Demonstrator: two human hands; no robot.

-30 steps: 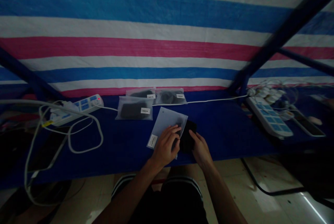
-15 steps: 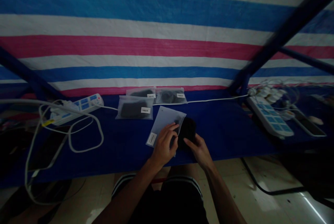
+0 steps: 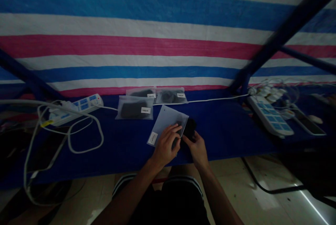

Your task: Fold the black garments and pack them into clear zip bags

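Note:
A frosted zip bag (image 3: 164, 121) with a white barcode label lies tilted at the front of the blue surface. My left hand (image 3: 167, 144) grips this bag near its right-hand opening, fingers closed on the edge. Partly inside the opening is a folded black cloth item (image 3: 190, 127); its exact kind is too dark to make out. My right hand (image 3: 196, 148) pinches the cloth from the right side, thumb on top. Behind the hands lie more frosted bags with dark contents and labels, the nearest bag (image 3: 135, 107) at the left.
At the left stands a power strip (image 3: 84, 106) beside a looped white cable (image 3: 101, 134) and a dark phone-like device (image 3: 48, 151). Another power strip (image 3: 271, 118) full of plugs sits right, with a phone (image 3: 307, 121) beside it. Blue metal posts (image 3: 278, 43) flank a striped sheet.
My right hand has moved left with the black cloth, and more of the cloth is now inside the bag. The left hand has stayed nearly in place.

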